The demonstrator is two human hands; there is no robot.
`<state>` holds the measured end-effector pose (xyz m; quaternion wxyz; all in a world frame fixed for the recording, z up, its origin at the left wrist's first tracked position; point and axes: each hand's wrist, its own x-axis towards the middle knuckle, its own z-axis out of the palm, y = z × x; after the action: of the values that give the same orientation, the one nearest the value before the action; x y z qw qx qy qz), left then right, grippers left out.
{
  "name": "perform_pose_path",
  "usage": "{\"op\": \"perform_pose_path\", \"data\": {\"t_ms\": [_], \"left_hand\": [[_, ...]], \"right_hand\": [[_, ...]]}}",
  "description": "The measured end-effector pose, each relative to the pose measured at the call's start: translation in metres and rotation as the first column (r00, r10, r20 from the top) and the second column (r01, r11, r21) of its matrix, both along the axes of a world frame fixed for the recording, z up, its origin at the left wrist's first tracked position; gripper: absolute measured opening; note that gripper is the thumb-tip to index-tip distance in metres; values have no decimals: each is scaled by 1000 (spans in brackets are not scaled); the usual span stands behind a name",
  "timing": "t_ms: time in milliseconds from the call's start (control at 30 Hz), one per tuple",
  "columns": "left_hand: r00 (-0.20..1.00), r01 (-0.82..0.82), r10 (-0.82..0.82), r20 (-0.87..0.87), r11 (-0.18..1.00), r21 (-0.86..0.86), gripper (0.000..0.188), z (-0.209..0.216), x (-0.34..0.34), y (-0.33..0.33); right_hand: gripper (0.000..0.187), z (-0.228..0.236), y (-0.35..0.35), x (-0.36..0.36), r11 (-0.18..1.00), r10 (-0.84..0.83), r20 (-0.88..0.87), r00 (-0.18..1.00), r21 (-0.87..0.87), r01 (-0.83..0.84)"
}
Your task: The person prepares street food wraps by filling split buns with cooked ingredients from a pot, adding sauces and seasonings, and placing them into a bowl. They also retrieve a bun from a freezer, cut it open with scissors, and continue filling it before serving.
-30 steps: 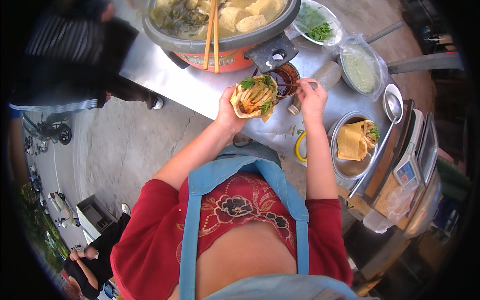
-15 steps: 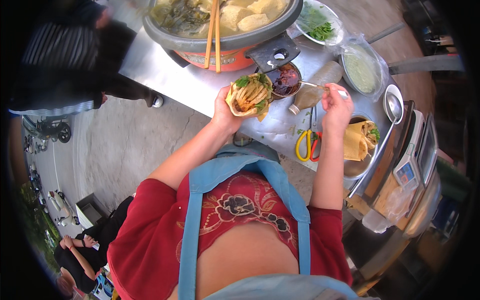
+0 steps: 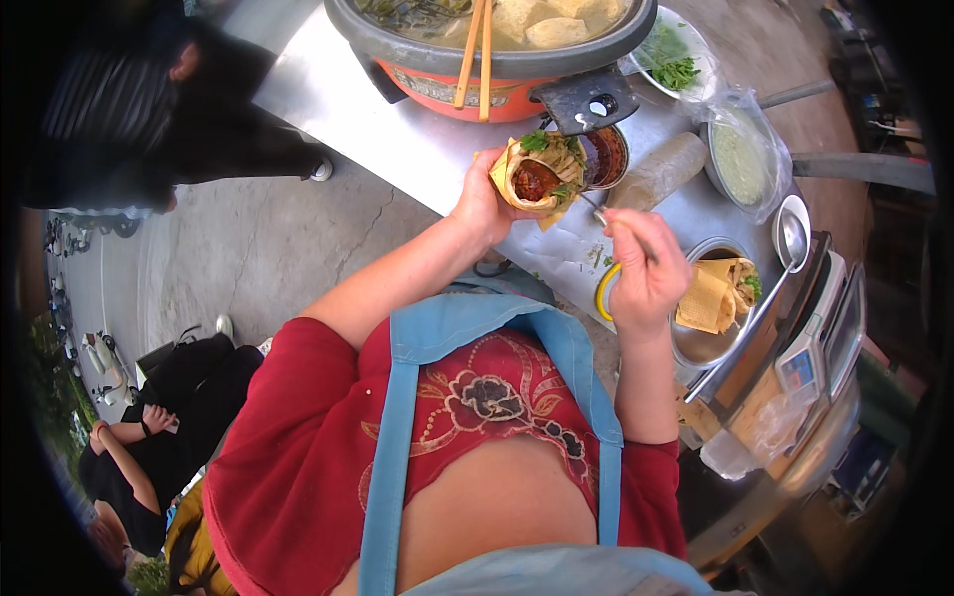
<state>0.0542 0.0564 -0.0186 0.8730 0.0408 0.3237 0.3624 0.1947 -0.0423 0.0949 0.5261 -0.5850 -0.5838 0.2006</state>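
My left hand (image 3: 479, 207) is closed round a filled flatbread pocket (image 3: 564, 159) in yellowish paper, its open end upward with green leaves at the rim. A spot of dark red chili sauce (image 3: 537, 181) sits on the filling. In my right hand (image 3: 651, 270) is a thin metal spoon (image 3: 596, 211), pinched by its handle, with its far end at the pocket's lower right edge. A jar of the same chili sauce (image 3: 607, 157) stands just behind the pocket, partly hidden by it. Yellow-handled scissors (image 3: 603, 292) lie mostly hidden behind my right hand.
Chopsticks (image 3: 484, 65) rest across a large orange pot (image 3: 437, 91) of broth. A bottle (image 3: 656, 174) lies beside the jar. Rightward are a metal bowl (image 3: 717, 360) with another wrapped flatbread (image 3: 711, 298), a ladle (image 3: 792, 238), covered bowls (image 3: 740, 159) and a scale (image 3: 800, 372). People stand left.
My right hand has brought the spoon from the jar down to the pocket. Chili sauce now shows on the filling. The whole view has shifted slightly.
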Motion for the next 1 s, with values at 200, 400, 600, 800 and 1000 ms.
{"op": "perform_pose_path", "data": {"t_ms": [200,400,600,800,1000], "left_hand": [[1000,-13,13,7,999,-32,49,-3,-1,3],[1000,-2,2,10,999,-39,51,-3,1,2],[1000,11,-11,19,1000,-27,47,-7,2,1],[998,52,-52,25,999,-9,44,-3,0,0],[992,105,-102,69,994,-39,54,6,1,-4]], "right_hand": [[7,12,-5,2,993,10,136,991,117,-26],[10,12,0,0,983,106,233,967,119,-137],[9,16,-4,-3,982,56,273,960,157,-101],[16,8,0,1,970,-34,357,934,239,-56],[17,3,-1,3,970,115,398,910,151,-188]]}}
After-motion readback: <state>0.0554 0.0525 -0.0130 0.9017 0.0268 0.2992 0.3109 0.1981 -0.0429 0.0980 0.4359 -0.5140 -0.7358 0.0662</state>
